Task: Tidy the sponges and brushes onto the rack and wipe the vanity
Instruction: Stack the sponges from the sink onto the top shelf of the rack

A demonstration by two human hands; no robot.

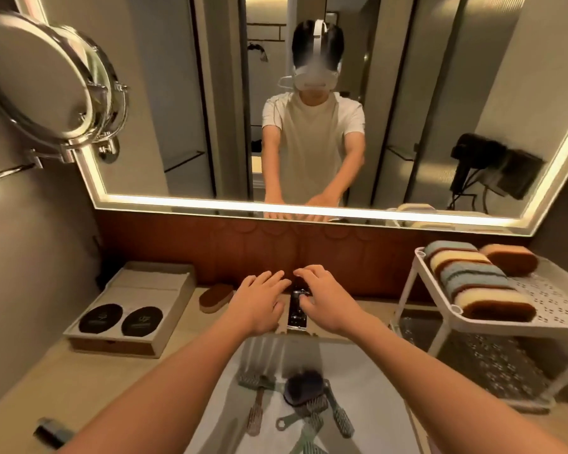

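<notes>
**Hands above the tap (298, 311); brushes (304, 398) lie in the sink (348, 368).**
Your left hand (259, 304): fingers spread, empty. Your right hand (327, 301): fingers loosely curled, hold unclear. Brushes probably light and stiff: take the handles.

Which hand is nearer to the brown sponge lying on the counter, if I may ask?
Left. The left hand is just right of the brown sponge; the right hand is farther right, past the faucet.
</notes>
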